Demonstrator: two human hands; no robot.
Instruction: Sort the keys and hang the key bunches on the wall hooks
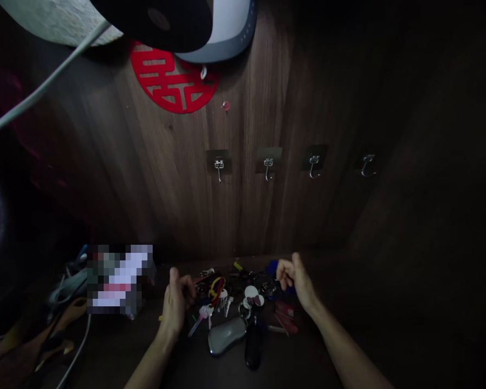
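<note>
Left hand (175, 302) and right hand (298, 280) are flanking the keys (223, 294), fingers loosely curled, seemingly gripping nothing, though dimness is blurring this. Cupping low and level would be holding them together. Smooth, rounded silver fob (228, 335) is lying nearside of the keys; wood-grained wall (243, 221) is rising behind them.

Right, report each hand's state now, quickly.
Left hand: open, loosely curled, nothing visible in it, beside the jumbled metal keys.
Right hand: open, loosely curled, nothing visible in it; contact with the deep-blue object behind it cannot be told.
</note>
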